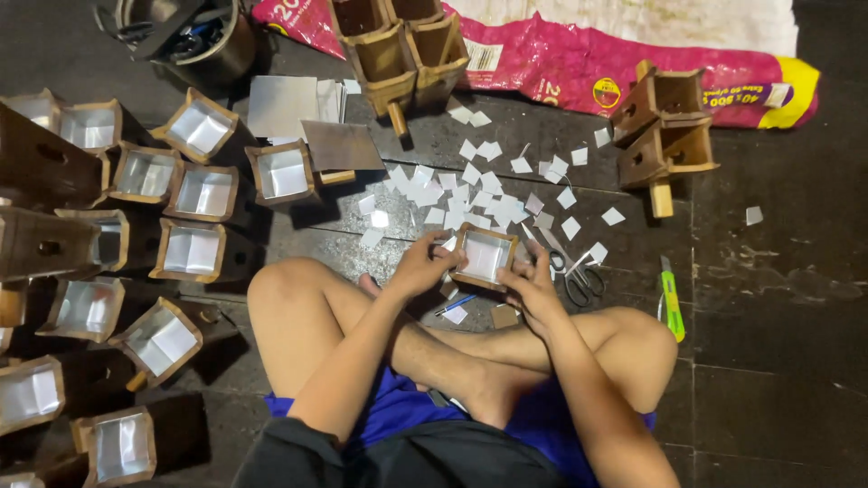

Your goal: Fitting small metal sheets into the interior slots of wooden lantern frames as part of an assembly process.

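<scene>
Both hands, left & right, grip wooden box (opening faces up)

Floor workshop (many wooden boxes, paper scraps)

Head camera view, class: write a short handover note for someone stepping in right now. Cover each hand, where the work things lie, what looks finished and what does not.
Left hand and right hand both grip one small wooden box, lined white inside, held over the crossed legs.
Cut white squares lie scattered on the dark floor ahead; scissors and a green utility knife lie to the right, metal sheets ahead to the left.
Done: the lined boxes grouped at left.
Left: unlined boxes at top centre and right show bare wood inside.
</scene>
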